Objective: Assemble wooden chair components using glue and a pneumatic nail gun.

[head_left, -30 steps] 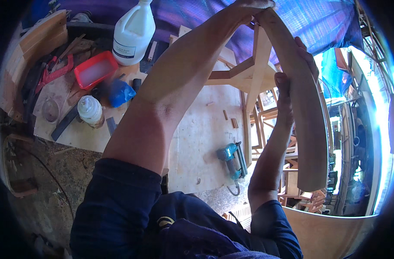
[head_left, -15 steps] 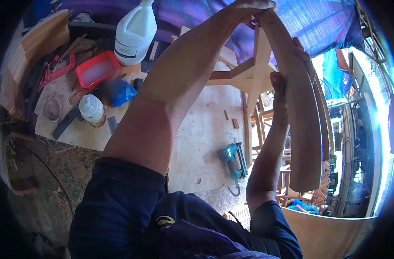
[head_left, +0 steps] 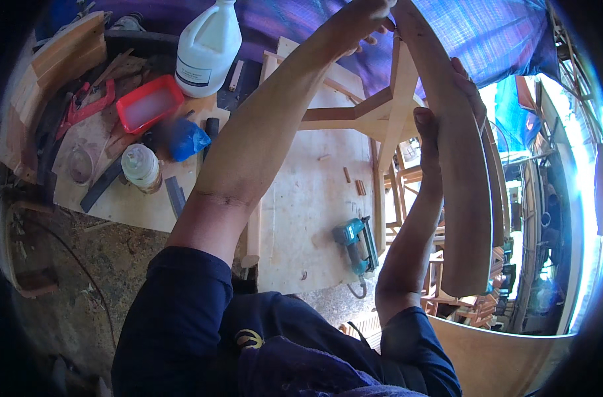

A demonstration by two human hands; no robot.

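My right hand (head_left: pixel 429 135) grips a long, curved wooden piece (head_left: pixel 461 178), thumb on its left edge and fingertips over its right. The piece stands tall at the right, its upper end near the picture's top edge. Beside that upper end is my left hand (head_left: pixel 360 28), fingers loosely apart and partly cut off; whether a fingertip touches the wood I cannot tell. Behind the curved piece, a branching wooden frame (head_left: pixel 374 122) spreads above the pale worktable (head_left: pixel 301 218). The frame's joint with the curved piece is partly hidden.
On the table lie a teal nail gun (head_left: pixel 354 241) with a hose and small wood strips (head_left: pixel 360 188). At left stand a white jug (head_left: pixel 209 53), a red tray (head_left: pixel 149 104), a glue bottle (head_left: pixel 141 167), a blue plastic bag (head_left: pixel 188 140) and a red clamp (head_left: pixel 90 106).
My left hand has come off the curved piece's upper end, moving slightly left, and its forearm has swung left. My right hand keeps its grip. The piece has shifted slightly.
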